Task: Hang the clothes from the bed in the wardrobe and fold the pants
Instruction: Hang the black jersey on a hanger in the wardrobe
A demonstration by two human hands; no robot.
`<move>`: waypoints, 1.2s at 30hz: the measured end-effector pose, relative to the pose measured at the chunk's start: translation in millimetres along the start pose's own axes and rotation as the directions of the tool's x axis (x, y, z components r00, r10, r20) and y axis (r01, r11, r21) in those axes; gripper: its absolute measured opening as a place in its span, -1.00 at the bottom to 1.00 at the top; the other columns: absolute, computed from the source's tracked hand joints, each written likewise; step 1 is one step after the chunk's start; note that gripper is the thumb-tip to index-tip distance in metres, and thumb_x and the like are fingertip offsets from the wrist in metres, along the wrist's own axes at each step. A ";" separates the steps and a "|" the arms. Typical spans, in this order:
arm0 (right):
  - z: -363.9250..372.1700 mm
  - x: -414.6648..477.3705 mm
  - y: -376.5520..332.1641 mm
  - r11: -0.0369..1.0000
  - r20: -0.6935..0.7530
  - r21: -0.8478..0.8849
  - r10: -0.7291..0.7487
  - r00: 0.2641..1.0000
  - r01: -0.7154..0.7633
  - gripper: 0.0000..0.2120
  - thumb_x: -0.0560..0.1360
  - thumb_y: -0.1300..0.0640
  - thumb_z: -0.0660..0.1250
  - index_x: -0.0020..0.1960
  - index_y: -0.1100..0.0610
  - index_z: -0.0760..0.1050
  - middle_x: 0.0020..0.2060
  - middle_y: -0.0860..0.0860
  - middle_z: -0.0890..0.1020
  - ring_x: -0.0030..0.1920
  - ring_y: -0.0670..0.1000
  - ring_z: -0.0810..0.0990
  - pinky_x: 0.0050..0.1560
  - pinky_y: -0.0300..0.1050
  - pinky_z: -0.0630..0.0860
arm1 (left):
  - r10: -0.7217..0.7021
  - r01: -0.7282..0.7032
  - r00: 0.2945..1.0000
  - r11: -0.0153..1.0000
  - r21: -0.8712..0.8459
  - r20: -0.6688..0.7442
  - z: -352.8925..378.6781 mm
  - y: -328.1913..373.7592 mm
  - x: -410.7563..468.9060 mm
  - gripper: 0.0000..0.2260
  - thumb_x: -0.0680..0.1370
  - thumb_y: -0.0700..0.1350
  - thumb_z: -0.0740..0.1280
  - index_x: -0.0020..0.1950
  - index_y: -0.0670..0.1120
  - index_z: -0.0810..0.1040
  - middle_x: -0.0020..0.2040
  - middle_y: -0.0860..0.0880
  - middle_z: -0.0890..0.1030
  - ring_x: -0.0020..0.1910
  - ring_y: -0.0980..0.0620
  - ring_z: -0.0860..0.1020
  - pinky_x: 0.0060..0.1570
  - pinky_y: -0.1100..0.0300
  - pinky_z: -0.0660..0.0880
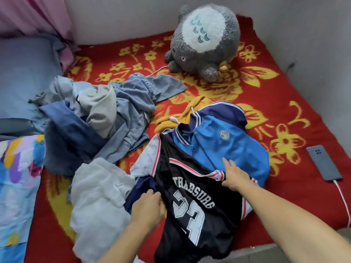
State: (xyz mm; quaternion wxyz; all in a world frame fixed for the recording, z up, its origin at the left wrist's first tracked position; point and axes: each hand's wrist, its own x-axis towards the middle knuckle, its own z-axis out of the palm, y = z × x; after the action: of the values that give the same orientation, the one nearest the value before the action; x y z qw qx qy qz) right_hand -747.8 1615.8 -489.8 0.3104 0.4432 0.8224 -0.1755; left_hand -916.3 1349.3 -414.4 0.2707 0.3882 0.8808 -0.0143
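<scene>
The black jersey [191, 202] lies crumpled near the front edge of the bed, its white lettering and big white number facing up, with red-and-white striped trim along the neck and armholes. The left hand [147, 207] grips its left edge, fingers [152, 194] clenched into the dark cloth. The right hand [235, 177] rests on the striped trim at the jersey's upper right, fingers [228, 164] stretched out and released, reaching onto the garment beneath.

That garment is a blue jacket [218, 145] with a navy collar, striped ribbing and a round badge; the jersey lies on top of it. A mustard hoodie [171, 118] with a white drawstring pokes out from behind the jacket. Just left of the jersey lies a pale grey garment [100, 196], and beyond it a tangled heap of blue and grey clothes [106, 114].

A big grey plush toy [205, 40] sits at the far side. A phone [322, 162] lies face down near the right edge, a cable plugged into it.

The bed is covered by a red blanket [284, 111] with yellow flowers. A blue pillow [22, 76] and a colourful quilt [17, 177] lie at the left, a pink curtain [34, 14] hangs in the corner, and pale walls close in behind.
</scene>
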 end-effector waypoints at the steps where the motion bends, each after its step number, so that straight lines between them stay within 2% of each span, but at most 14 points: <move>1: 8.3 0.9 -1.2 1.000 0.032 0.000 0.025 0.999 -0.025 -0.22 0.48 0.11 0.33 0.57 0.08 -0.02 0.44 0.15 0.33 0.37 0.17 0.42 0.23 0.04 0.44 | -0.006 0.006 1.000 1.000 -0.006 0.011 4.0 -3.5 3.6 -0.82 0.57 0.01 0.13 -0.03 -0.01 0.48 -0.13 0.07 0.38 -0.02 0.00 0.49 -0.14 0.06 0.46; 5: 38.2 -18.6 -5.1 0.979 0.069 0.195 0.049 0.996 -0.062 -0.75 0.47 0.18 0.21 0.12 0.11 0.50 0.16 0.16 0.61 0.16 0.20 0.57 0.03 -0.04 0.47 | -0.032 0.034 0.997 0.999 -0.030 0.066 9.0 -14.5 5.0 -0.81 0.57 0.02 0.15 -0.02 -0.02 0.51 -0.14 0.08 0.38 -0.01 -0.02 0.52 -0.14 0.08 0.44; 9: 15.2 -70.7 -15.3 0.883 -0.100 0.457 -0.070 0.993 0.108 -0.72 0.34 0.01 0.19 -0.06 0.06 0.58 -0.18 -0.01 0.67 -0.09 0.09 0.61 -0.10 0.03 0.51 | -0.142 0.177 0.980 0.944 -0.280 0.141 -3.9 -15.2 10.4 -0.84 0.51 -0.04 0.20 -0.11 -0.06 0.54 -0.18 0.05 0.59 -0.11 -0.02 0.57 -0.12 0.03 0.54; 11: -6.0 -100.0 -16.5 0.808 -0.152 0.551 -0.151 0.977 0.210 -0.66 0.28 -0.05 0.17 -0.12 0.10 0.58 -0.34 -0.06 0.60 -0.23 -0.05 0.55 -0.12 0.06 0.51 | -0.167 0.207 0.976 0.909 -0.361 0.140 -12.5 -10.2 13.4 -0.81 0.50 -0.03 0.24 0.08 -0.02 0.52 -0.03 0.01 0.60 0.00 -0.06 0.57 -0.05 0.01 0.54; 13: -29.9 -128.8 -13.3 0.775 -0.179 0.551 -0.253 0.951 0.310 -0.65 0.27 -0.08 0.18 -0.13 0.08 0.58 -0.39 -0.09 0.53 -0.30 -0.08 0.46 -0.13 0.06 0.51 | -0.076 0.097 0.994 0.948 -0.304 0.081 -20.7 -1.5 19.3 -0.50 0.49 -0.03 0.28 0.43 0.05 0.28 0.22 -0.06 0.44 0.16 -0.11 0.49 -0.03 0.01 0.51; 16: -69.7 -171.9 -6.5 0.681 -0.177 0.602 -0.395 0.901 0.417 -0.80 0.26 -0.02 0.20 -0.24 0.03 0.55 -0.45 -0.12 0.36 -0.38 -0.10 0.32 -0.29 -0.07 0.32 | 0.095 -0.100 0.995 0.987 -0.127 -0.040 -35.8 24.7 30.9 -0.24 0.47 -0.04 0.34 0.56 0.15 0.00 0.37 -0.07 0.25 0.28 -0.12 0.37 0.06 0.03 0.49; 18: -90.6 -194.5 -1.0 0.571 -0.189 0.671 -0.486 0.853 0.474 -0.82 0.29 0.08 0.23 -0.22 0.09 0.58 -0.37 -0.17 0.35 -0.33 -0.09 0.29 -0.28 -0.07 0.25 | 0.173 -0.179 0.981 0.981 -0.070 -0.083 -47.6 49.1 35.9 -0.47 0.51 -0.04 0.31 0.46 0.15 0.28 0.36 -0.06 0.30 0.29 -0.10 0.35 0.17 -0.01 0.42; 20: -102.2 -206.0 8.9 0.502 -0.217 0.692 -0.541 0.813 0.519 -0.78 0.35 0.14 0.24 -0.12 0.15 0.63 -0.28 -0.14 0.40 -0.26 -0.07 0.33 -0.26 -0.07 0.29 | 0.174 -0.179 0.981 0.982 -0.051 -0.088 -58.9 70.4 30.8 -0.76 0.55 -0.08 0.22 0.18 0.05 0.54 0.20 -0.03 0.45 0.23 -0.09 0.38 0.12 0.00 0.36; 22: -114.0 -210.7 19.5 0.463 -0.232 0.721 -0.540 0.809 0.516 -0.81 0.40 0.13 0.30 -0.11 0.19 0.63 -0.27 -0.09 0.44 -0.24 -0.06 0.38 -0.26 -0.08 0.32 | 0.108 -0.121 0.986 0.987 -0.109 -0.123 -68.9 80.8 16.3 -0.86 0.52 -0.15 0.19 -0.06 -0.02 0.54 0.02 -0.06 0.54 0.12 -0.12 0.43 -0.03 0.03 0.30; 24: -127.2 -214.6 28.8 0.426 -0.254 0.746 -0.529 0.810 0.513 -0.82 0.38 0.07 0.36 -0.30 0.18 0.57 -0.37 -0.08 0.38 -0.32 -0.08 0.32 -0.31 -0.12 0.23 | 0.000 -0.047 0.981 0.969 -0.241 -0.192 -78.3 78.3 -6.5 -0.91 0.46 -0.18 0.21 -0.18 -0.04 0.48 -0.10 -0.11 0.59 0.01 -0.17 0.49 -0.15 0.05 0.28; 28: -146.3 -224.6 27.3 0.401 -0.256 0.754 -0.548 0.796 0.519 -0.39 0.31 -0.29 0.46 -0.35 0.30 0.47 -0.40 0.06 0.30 -0.36 0.01 0.25 -0.39 -0.06 0.10 | -0.242 0.075 0.922 0.878 -0.474 -0.302 -98.0 58.7 -71.6 -0.74 0.34 -0.18 0.19 -0.10 -0.09 0.63 -0.12 -0.16 0.67 -0.06 -0.23 0.57 -0.11 0.00 0.47; 30: -155.6 -236.5 13.3 0.359 -0.265 0.744 -0.616 0.742 0.564 -0.40 0.46 -0.19 0.40 -0.33 0.36 0.40 -0.39 0.08 0.27 -0.36 0.04 0.22 -0.41 -0.07 0.08 | -0.358 0.107 0.859 0.824 -0.556 -0.366 -104.6 47.4 -114.9 -0.67 0.32 -0.16 0.14 -0.10 -0.11 0.65 -0.12 -0.15 0.68 -0.07 -0.18 0.59 -0.15 0.09 0.44; 33: -168.1 -258.6 -16.7 0.296 -0.273 0.715 -0.715 0.643 0.633 -0.54 0.56 -0.02 0.31 -0.30 0.34 0.38 -0.38 0.08 0.26 -0.37 0.03 0.20 -0.44 -0.11 0.07 | -0.511 0.177 0.766 0.750 -0.637 -0.390 -110.1 31.2 -189.5 -0.83 0.48 -0.26 0.25 -0.13 -0.14 0.65 -0.18 -0.12 0.65 -0.15 -0.08 0.55 -0.23 0.20 0.30; 36: -170.8 -288.3 -52.7 0.233 -0.274 0.677 -0.800 0.534 0.698 -0.60 0.58 0.02 0.31 -0.31 0.26 0.37 -0.40 0.06 0.23 -0.40 0.00 0.19 -0.44 -0.14 0.09 | -0.619 0.236 0.681 0.692 -0.682 -0.392 -108.2 9.3 -270.7 -0.89 0.48 -0.23 0.38 -0.22 -0.06 0.62 -0.27 -0.05 0.62 -0.19 -0.05 0.57 -0.25 0.19 0.33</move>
State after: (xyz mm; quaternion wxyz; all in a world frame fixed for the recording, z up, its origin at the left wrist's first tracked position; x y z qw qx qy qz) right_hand -733.1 1504.6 -169.7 0.0383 0.0640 0.7665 -0.6379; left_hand -810.8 1198.2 -188.3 0.0724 0.0400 0.9468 0.3109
